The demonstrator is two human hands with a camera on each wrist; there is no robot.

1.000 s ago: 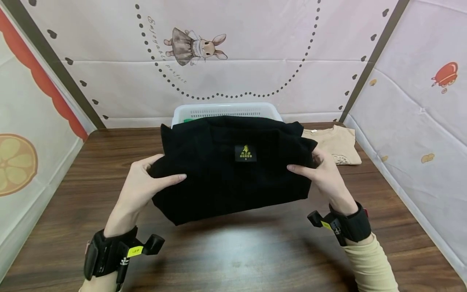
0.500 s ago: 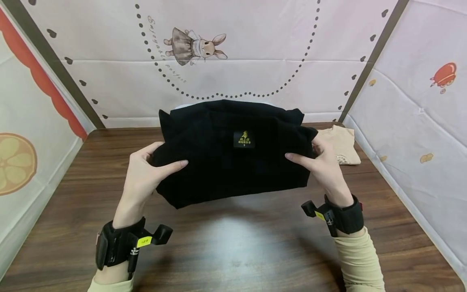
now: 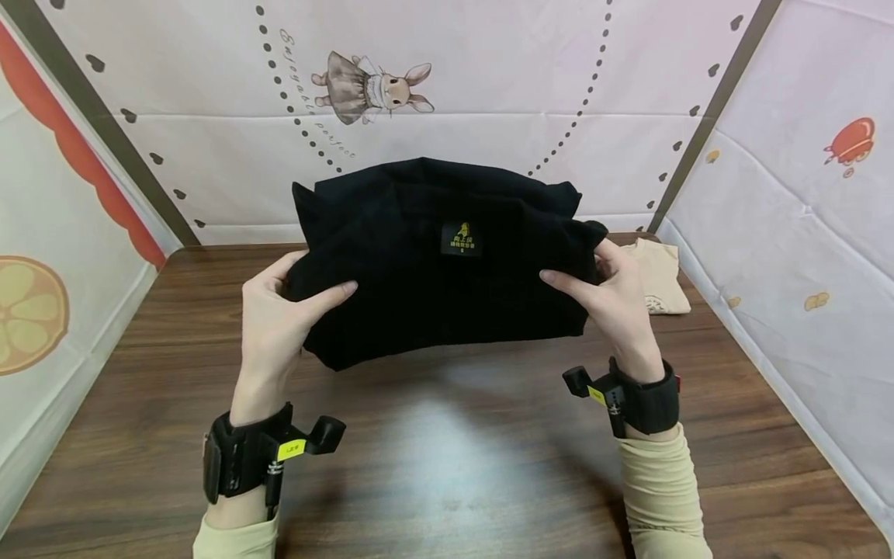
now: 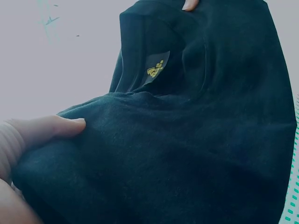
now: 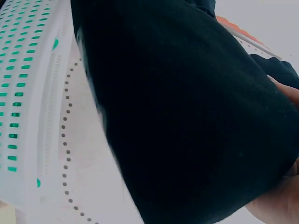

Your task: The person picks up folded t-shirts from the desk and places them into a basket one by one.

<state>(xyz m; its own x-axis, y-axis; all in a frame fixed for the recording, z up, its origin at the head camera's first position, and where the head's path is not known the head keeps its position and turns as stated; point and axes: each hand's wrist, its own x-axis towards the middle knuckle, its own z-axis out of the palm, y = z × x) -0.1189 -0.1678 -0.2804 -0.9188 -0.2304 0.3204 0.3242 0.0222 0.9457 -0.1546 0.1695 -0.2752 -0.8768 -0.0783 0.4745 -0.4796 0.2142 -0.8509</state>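
Note:
A folded black T-shirt (image 3: 433, 295) hangs in the air between my two hands, its neck label (image 3: 462, 239) with yellow print facing me. My left hand (image 3: 275, 326) grips its left side, the thumb on the near face and the fingers behind the cloth. On the other side, my right hand (image 3: 615, 299) pinches the right edge in the same way. The left wrist view shows the collar and the black cloth (image 4: 187, 149) spread wide. In the right wrist view, a white slatted basket (image 5: 32, 116) with green showing through its slots stands beyond the shirt; the shirt hides it in the head view.
A folded beige garment (image 3: 660, 276) lies at the back right of the brown wooden table (image 3: 447, 466), partly behind my right hand. A white printed cloth wall (image 3: 489, 78) rises at the back, with more cloth walls on both sides.
Both hands have raised the black T-shirt and carried it away from me toward the back wall. The basket, earlier visible behind it in the head view, is now covered there.

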